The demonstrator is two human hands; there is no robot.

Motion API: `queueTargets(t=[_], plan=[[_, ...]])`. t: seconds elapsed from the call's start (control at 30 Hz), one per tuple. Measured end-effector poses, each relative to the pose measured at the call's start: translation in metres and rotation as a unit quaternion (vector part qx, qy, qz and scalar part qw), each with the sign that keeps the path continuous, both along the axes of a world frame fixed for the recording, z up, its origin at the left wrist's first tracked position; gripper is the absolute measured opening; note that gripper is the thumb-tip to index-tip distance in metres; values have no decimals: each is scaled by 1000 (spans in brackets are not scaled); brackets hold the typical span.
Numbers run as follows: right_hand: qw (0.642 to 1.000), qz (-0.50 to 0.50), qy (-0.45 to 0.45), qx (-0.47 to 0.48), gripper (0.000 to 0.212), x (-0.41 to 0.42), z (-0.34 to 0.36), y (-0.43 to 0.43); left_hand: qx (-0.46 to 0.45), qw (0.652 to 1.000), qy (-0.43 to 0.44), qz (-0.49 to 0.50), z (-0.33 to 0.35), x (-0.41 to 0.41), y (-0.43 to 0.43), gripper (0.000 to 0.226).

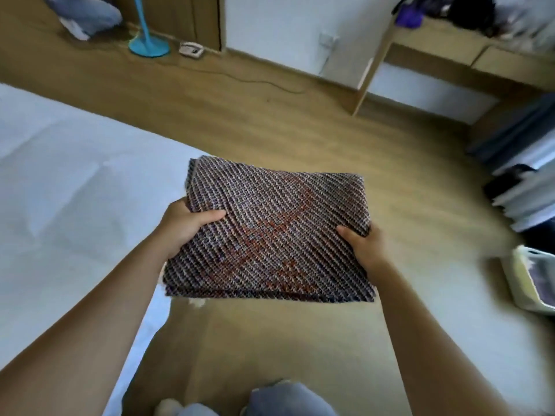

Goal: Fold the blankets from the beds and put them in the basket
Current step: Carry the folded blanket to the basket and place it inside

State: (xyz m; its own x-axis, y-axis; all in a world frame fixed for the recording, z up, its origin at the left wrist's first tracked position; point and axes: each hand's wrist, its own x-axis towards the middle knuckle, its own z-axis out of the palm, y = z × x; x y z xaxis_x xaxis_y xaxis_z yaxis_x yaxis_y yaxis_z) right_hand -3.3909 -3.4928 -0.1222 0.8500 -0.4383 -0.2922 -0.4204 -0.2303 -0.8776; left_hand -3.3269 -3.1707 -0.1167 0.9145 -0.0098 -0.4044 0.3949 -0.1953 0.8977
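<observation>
Seen from above, a person holds a folded blanket (267, 232) flat in front of them with both bare hands. The blanket is a woven rectangle of dark purple and white diagonal stripes with a rust-orange pattern across its middle. The left hand (187, 225) grips its left edge, thumb on top; the right hand (365, 246) grips its right edge the same way. The blanket hangs over a light wooden floor (300, 133), just beside the corner of a bed with a white sheet (69, 181) on the left. At the far right edge sits a pale basket (524, 280), partly out of view, well apart from the blanket. A wooden desk (450, 49) stands against the far wall.
</observation>
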Motion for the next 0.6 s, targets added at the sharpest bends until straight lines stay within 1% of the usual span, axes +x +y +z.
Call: queueTargets(t=[0.1,0.2,0.3,0.37,0.47,0.6], plan=[[997,-82,-6,1,33,-31,16,-99,-10,996,-4,-87,8,20,-111,36],[988,-151,-18,-17,26,-67,26,-179,-7,986,-12,-164,13,33,-213,40],[974,-222,-25,-25,27,-97,30,-246,-18,973,-20,-231,19,44,-310,31],[964,-264,-28,-25,30,-112,29,-285,-25,960,-15,-278,21,51,-371,30],[945,-323,-30,-37,30,-126,26,-341,-24,939,-3,-343,20,62,-458,35],[923,-381,-31,-49,20,-125,20,-416,-17,906,6,-423,18,89,-572,31]])
